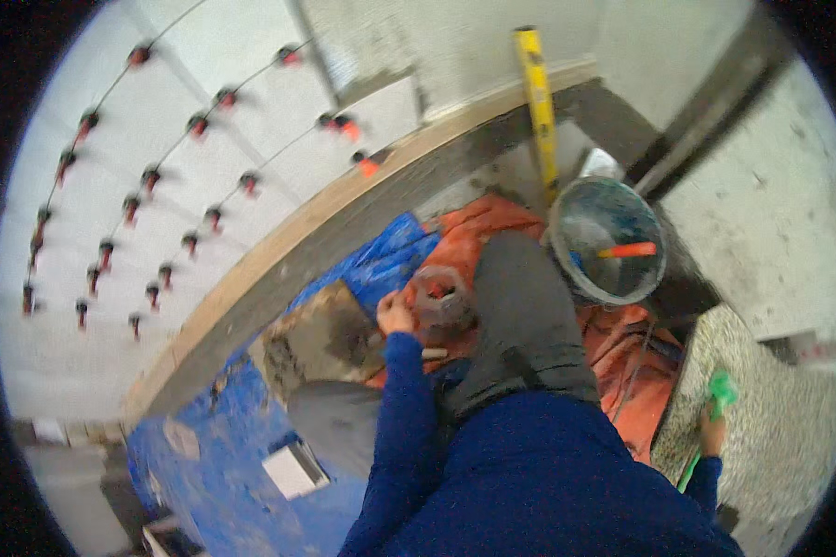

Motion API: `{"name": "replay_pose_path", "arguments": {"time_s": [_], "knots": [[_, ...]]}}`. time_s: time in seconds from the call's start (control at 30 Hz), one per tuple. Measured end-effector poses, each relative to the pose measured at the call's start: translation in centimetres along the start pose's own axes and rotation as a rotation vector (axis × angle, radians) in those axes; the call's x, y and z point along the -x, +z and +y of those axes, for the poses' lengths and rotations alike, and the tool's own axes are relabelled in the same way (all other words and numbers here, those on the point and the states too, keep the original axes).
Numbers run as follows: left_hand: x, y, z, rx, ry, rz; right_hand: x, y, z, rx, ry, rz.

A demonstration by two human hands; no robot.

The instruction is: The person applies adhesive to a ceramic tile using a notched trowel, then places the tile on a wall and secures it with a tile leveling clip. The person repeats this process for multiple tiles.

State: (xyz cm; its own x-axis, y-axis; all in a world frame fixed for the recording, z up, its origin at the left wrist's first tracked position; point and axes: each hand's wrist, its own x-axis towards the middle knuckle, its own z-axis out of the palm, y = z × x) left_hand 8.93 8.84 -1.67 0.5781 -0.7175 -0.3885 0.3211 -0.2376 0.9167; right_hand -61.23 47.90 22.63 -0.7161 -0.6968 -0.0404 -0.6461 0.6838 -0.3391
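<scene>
My left hand (396, 313) reaches down to the left rim of a small grey tub (442, 299) holding red pieces, which stands on an orange sheet (622, 348). Whether the fingers grip anything is hidden. My right hand (711, 430) rests low on the right, closed around a green-handled tool (721, 390) against a speckled grey surface (771, 436). My knee in dark trousers (522, 316) lies between the two hands. A mortar-smeared board (318, 339) lies just left of my left hand, with a pale handle (434, 353) beside my sleeve.
A grey bucket (609, 243) with an orange-handled tool inside stands past my knee. A yellow level (537, 102) leans against the wall. White wall tiles carry several red clips (195, 123). A wooden batten (344, 209) runs below them. Blue tarp (223, 464) with a white tile piece (293, 469) covers the floor.
</scene>
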Motion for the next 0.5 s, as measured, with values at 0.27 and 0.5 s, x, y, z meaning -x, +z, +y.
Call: {"name": "replay_pose_path", "arguments": {"time_s": [0.27, 0.5], "knots": [[10.6, 3.2, 8.0, 0.365, 0.172, -0.024, -11.2, -0.8, -9.4, -0.007, -0.132, 0.278], [15.9, -7.5, 18.5, 0.355, 0.312, -0.204, -10.7, 7.3, -44.7, -0.327, -1.051, 0.031]]}}
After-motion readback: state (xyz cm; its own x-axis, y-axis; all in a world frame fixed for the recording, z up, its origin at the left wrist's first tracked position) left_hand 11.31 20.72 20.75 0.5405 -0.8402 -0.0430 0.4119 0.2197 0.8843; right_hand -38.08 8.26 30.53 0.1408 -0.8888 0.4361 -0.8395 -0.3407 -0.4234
